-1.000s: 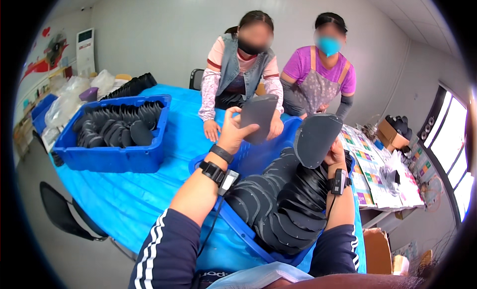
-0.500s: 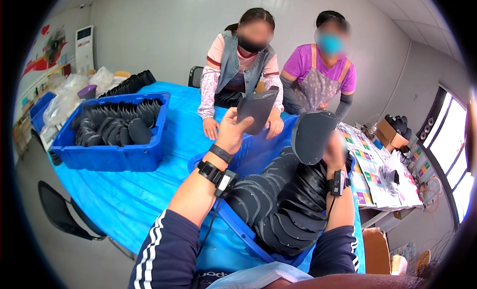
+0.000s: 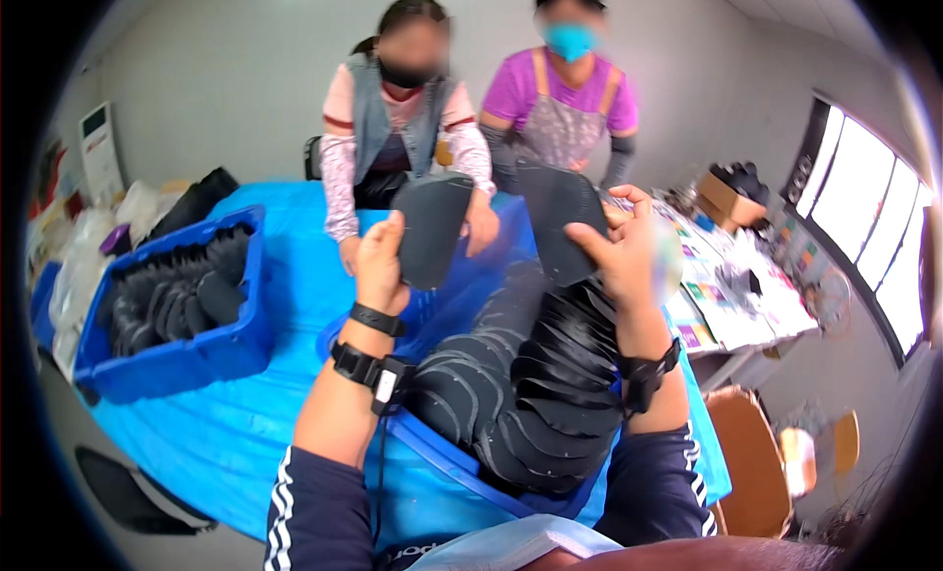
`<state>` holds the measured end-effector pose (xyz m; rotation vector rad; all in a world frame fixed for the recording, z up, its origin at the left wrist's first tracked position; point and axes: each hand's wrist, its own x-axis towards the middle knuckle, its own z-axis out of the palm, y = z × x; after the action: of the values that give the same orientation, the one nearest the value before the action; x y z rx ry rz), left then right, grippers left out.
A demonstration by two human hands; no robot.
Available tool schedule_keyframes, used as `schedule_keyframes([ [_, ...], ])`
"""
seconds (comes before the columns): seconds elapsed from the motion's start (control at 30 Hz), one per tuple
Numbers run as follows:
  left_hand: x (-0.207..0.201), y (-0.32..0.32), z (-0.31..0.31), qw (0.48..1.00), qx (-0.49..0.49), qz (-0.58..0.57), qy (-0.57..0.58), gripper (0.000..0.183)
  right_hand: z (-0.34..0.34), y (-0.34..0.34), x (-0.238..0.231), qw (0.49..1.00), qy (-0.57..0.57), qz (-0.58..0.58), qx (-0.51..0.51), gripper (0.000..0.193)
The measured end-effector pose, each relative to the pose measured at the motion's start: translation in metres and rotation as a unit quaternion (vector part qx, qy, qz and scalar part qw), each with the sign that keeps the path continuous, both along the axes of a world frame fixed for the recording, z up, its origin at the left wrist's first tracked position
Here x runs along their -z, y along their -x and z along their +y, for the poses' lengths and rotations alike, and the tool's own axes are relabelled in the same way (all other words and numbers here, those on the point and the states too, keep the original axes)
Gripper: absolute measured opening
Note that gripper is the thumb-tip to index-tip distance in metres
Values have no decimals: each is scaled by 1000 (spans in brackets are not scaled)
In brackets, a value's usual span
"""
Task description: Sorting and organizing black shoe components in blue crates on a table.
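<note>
My left hand (image 3: 381, 262) grips a thin, black, curved panel with rounded ends (image 3: 434, 227) by its left edge, holding it upright. A similar black panel (image 3: 560, 217) is pinched in my right hand (image 3: 621, 245), the thumb on its near face and the other fingers partly hidden behind. Both panels are raised side by side with a gap between them, broad faces toward me. Below them is a blue plastic basket (image 3: 447, 460), packed with rows of nested black curved panels (image 3: 457, 375). Each wrist wears black straps, with a small device on the left one.
A blue crate (image 3: 177, 375) of similar panels stands left on the blue-covered table (image 3: 305, 404). Two people (image 3: 403, 129) are across the table, one with arms at the basket's far side. Right are a paper-covered table (image 3: 756, 326) and a cardboard box (image 3: 748, 463); a chair (image 3: 128, 488) is lower left.
Both panels have turned and now show their broad faces side by side. My right hand has rotated, bringing its thumb into sight. The view has shifted, moving people and crate leftward in the picture.
</note>
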<state>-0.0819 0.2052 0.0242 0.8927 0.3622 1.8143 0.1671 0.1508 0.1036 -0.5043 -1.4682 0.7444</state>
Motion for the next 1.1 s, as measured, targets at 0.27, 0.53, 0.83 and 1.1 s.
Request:
schedule_keyframes([
  [0.27,-4,7,2,998,0,-43,-51,18,-29,20,26,941,-301,-77,136,63],
  [0.53,1,18,-8,956,200,-88,-193,42,6,2,32,955,-38,208,-206,30],
  [0.83,-6,17,-16,948,219,-40,-226,52,19,-8,43,921,51,275,-272,15],
  [1.1,15,36,7,931,269,-47,-242,43,15,-14,45,921,62,250,-292,19],
])
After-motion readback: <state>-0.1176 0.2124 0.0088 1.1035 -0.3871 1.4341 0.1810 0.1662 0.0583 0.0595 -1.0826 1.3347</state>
